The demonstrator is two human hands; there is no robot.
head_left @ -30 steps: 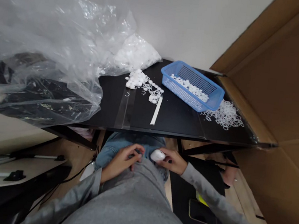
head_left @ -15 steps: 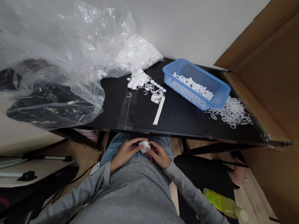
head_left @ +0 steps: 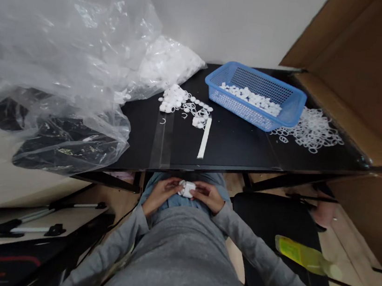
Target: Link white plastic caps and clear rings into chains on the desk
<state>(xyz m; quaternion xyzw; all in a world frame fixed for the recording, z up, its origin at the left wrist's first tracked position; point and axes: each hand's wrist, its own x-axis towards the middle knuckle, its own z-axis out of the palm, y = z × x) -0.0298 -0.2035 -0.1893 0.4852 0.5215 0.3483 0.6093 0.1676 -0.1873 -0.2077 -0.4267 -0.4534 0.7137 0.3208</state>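
Over my lap, below the table's front edge, I hold a small white earbud case [head_left: 188, 189] between both hands. It looks opened, with a narrow rounded part at the left and a squarer part at the right. The fingers of my left hand [head_left: 163, 194] are closed on its left end. My right hand [head_left: 210, 197] grips its right side with thumb and fingers. Fine detail of the case is too small to tell.
On the black table [head_left: 235, 149] are a blue basket [head_left: 251, 115] of small white pieces, a pile of white rings [head_left: 315, 131], white caps [head_left: 174, 97] and a white strip [head_left: 205, 138]. A clear plastic bag [head_left: 81, 67] covers the left. A bottle [head_left: 302, 256] lies on a black chair [head_left: 272, 219].
The white case has turned between my hands and now shows two parts instead of one rounded face. My hands are slightly farther apart. The view has shifted a little.
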